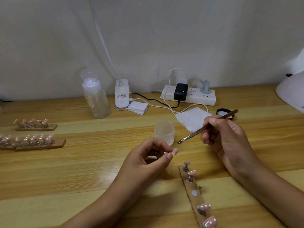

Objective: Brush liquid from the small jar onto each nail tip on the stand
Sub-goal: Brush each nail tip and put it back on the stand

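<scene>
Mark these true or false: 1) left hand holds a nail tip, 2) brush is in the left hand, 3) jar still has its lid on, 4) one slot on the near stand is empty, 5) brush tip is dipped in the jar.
1) True. The left hand pinches a nail tip off the stand.
2) False. The right hand holds the brush.
3) False. The jar is open; a black lid lies apart, behind the right hand.
4) True. The near stand shows one bare metal disc between its tips.
5) False. The brush tip hangs beside the jar, outside it.
</scene>
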The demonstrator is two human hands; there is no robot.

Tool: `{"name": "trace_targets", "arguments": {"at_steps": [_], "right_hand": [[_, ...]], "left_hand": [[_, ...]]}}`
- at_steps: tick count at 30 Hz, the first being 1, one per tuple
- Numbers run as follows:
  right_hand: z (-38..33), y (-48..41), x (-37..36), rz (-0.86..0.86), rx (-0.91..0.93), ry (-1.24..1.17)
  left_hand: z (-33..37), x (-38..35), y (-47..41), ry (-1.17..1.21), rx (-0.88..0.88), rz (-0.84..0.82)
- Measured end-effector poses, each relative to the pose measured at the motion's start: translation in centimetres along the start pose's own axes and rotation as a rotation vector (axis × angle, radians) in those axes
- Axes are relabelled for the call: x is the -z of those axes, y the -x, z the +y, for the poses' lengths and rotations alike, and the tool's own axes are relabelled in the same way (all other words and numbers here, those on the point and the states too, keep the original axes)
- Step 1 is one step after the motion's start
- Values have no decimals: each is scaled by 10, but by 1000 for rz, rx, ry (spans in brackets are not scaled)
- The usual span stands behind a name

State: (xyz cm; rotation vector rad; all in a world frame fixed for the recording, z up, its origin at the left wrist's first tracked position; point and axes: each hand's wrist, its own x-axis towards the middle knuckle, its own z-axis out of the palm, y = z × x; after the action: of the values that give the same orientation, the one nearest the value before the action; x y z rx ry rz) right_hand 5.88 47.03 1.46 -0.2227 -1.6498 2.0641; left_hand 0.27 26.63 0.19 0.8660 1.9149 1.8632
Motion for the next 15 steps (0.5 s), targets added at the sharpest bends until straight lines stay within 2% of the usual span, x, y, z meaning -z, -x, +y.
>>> {"name": "trace_targets", "arguments": {"at_steps": [11, 15], "right_hand": [[1, 3, -2, -144, 19, 47], [0, 3, -3, -107, 57, 101]], "left_hand": [[-1, -1, 0, -40, 14, -31], [-1, -1, 0, -42, 24, -36]]}}
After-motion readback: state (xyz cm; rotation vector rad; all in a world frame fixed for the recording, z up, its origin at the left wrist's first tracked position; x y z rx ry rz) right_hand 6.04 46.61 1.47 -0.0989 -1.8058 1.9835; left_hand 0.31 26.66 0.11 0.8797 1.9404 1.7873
